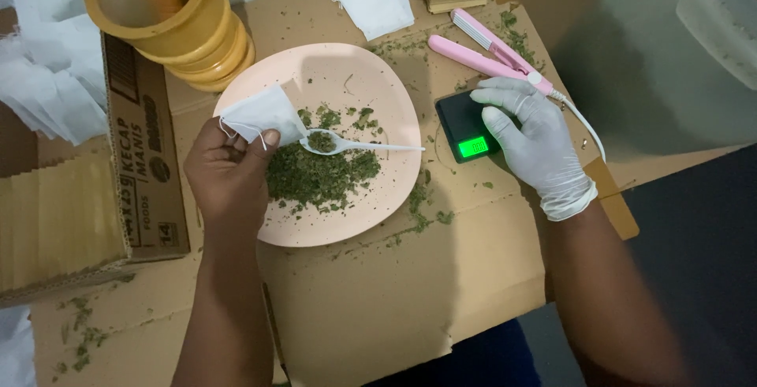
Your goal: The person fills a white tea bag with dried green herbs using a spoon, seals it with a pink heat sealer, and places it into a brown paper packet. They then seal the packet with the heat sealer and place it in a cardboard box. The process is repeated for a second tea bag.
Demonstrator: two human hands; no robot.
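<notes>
Two hands at work: the bare left hand (pixel 229 174) pinches a white tea bag (pixel 264 115) by its upper edge, fingers closed on it, just above the pink plate's (pixel 394 103) left rim. That bag looks feather-light, soft and easily torn, so the hemmed mouth is the place to grip. A white spoon (pixel 355 145) lies across the plate, its bowl heaped with dried green leaf (pixel 319 175), crumbly stuff that scatters readily. The gloved right hand (pixel 532 138) rests with fingers loosely spread on a small black scale (pixel 465 123), clamped on nothing. A pink sealer (pixel 489 56) sits beyond. Room is tight: yellow cups (pixel 177 20) and a box (pixel 142 142) crowd the left; the cardboard (pixel 378 300) nearer the body lies open.
</notes>
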